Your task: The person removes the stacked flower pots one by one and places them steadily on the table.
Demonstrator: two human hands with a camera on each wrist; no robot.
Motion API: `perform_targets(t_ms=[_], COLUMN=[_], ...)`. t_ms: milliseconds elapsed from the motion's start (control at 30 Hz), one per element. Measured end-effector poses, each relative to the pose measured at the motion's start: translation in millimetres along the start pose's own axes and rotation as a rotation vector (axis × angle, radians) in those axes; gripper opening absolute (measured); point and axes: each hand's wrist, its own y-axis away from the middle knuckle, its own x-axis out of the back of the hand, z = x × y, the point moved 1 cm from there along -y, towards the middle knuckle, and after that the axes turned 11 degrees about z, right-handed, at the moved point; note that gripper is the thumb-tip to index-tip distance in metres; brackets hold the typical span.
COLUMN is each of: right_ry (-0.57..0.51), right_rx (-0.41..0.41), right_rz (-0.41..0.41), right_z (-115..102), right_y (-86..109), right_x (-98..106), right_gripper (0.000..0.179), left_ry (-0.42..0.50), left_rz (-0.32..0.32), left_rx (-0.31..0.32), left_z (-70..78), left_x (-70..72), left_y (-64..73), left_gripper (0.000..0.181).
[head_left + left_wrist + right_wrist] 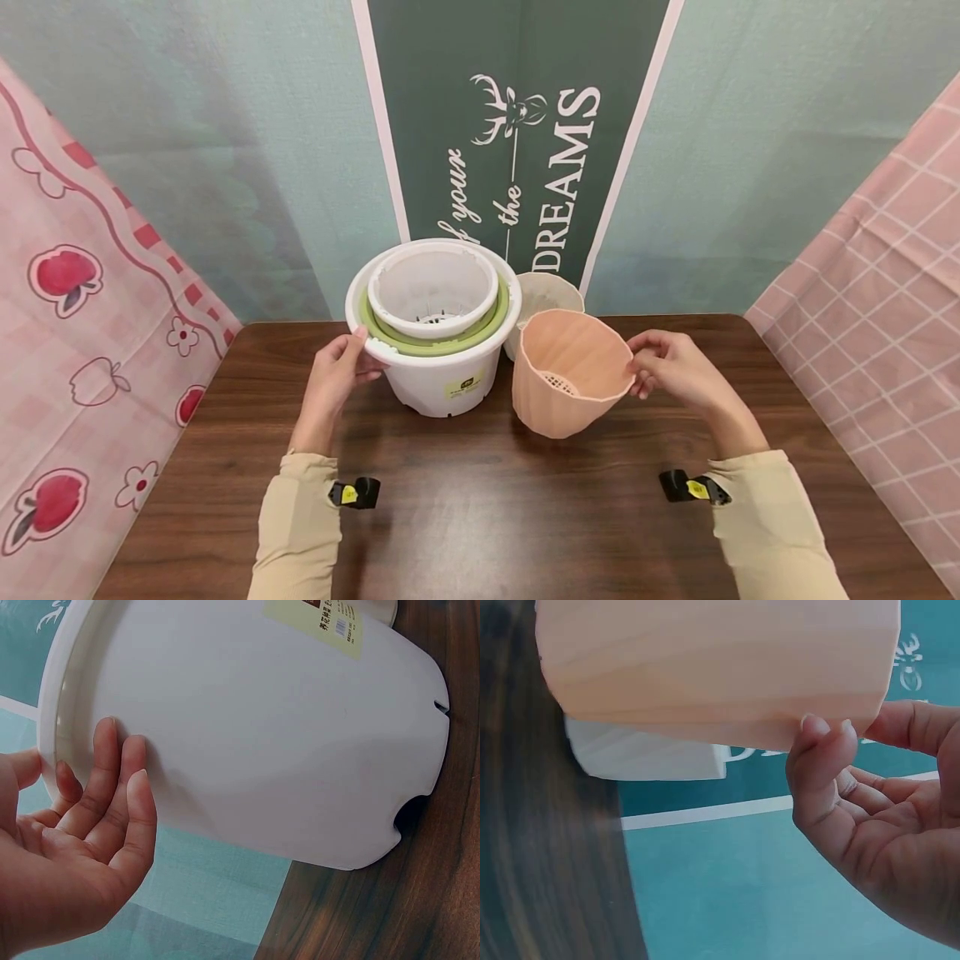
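My left hand (pixel 337 372) pinches the left rim of a large white flower pot (pixel 416 385), thumb on the rim and fingers under it along the outer wall (pixel 225 720). Nested in that pot are a green pot (pixel 455 345) and a smaller white pot (pixel 438 279) with a slotted bottom. With thumb and fingers, my right hand (pixel 678 367) grips the right rim of a peach fluted flower pot (pixel 547 404), which has a perforated bottom. The right wrist view shows the peach pot's side (pixel 720 667) close up. Behind it stands a cream pot (pixel 552 290), partly hidden.
The pots are on a dark brown wooden table (pixel 480 525). A teal and green cloth (pixel 300 167) with printed words hangs along the back. Pink patterned cloths hang at the left (pixel 105 333) and right (pixel 885 292) sides.
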Motion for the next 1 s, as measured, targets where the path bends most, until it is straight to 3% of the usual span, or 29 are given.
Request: perform_targets(t_ms=[500,1000], right_ry=[-0.035,-0.009], right_rx=[-0.045,-0.057], right_rz=[-0.014,-0.037], right_z=[33,41], right_y=[-2.1,-3.5], right_x=[-24,-34], right_gripper=[0.027,0.027], left_ry=[0.001,0.026], left_rz=[0.003,-0.005], left_rx=[-0.008,-0.006], left_z=[-1.3,-1.7], left_x=[0.4,0.4], left_y=[-1.0,-1.3], left_gripper=[0.037,0.035])
